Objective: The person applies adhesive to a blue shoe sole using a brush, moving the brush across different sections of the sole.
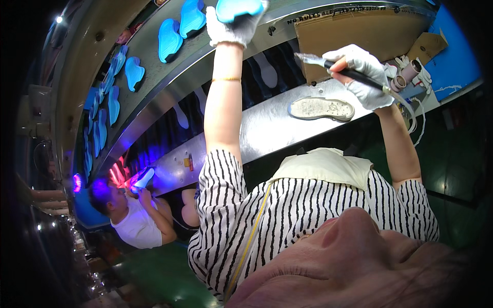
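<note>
My left hand (232, 32), in a white glove, reaches up over the dark conveyor belt at the top. It grips a bright blue shoe sole (239, 7), which is partly cut off by the picture's edge. In my gloved right hand (363, 76) is a glue brush (357, 76) with a black handle and pale bristles pointing left. A thin clear hose (403, 101) runs from the handle's rear end. Below the brush, a shoe (322, 109) lies on the metal bench with its off-white underside up, and neither hand touches it.
More blue soles (170, 40) lie along the conveyor belt (149, 77). A cardboard box (354, 38) stands behind the metal bench (267, 126). Tape rolls (408, 72) and white gloves (423, 77) crowd the right end. At lower left sits a co-worker (141, 220) holding a lit shoe part.
</note>
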The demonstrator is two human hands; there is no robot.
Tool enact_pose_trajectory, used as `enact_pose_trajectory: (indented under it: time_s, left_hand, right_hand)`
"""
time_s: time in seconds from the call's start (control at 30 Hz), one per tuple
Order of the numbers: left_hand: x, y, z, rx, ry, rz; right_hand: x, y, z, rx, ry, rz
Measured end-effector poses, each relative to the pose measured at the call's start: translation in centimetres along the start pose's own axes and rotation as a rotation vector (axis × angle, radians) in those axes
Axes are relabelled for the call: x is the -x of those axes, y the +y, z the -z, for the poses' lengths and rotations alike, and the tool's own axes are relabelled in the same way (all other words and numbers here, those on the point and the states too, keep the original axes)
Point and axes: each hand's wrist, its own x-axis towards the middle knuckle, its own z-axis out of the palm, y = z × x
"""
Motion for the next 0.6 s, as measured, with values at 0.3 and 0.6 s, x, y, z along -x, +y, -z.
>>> enact_pose_trajectory:
  time_s: [0.3,0.6]
  left_hand:
    - [2.4,-1.0,-0.5,-0.952,0.099,-0.084]
    - [2.9,14.5,2.9,-2.864,0.619,-0.155]
  right_hand:
    - [4.8,1.3,1.9,0.011,0.109,-0.287]
    - [3.4,1.4,-0.9,-0.125,0.061,-0.26]
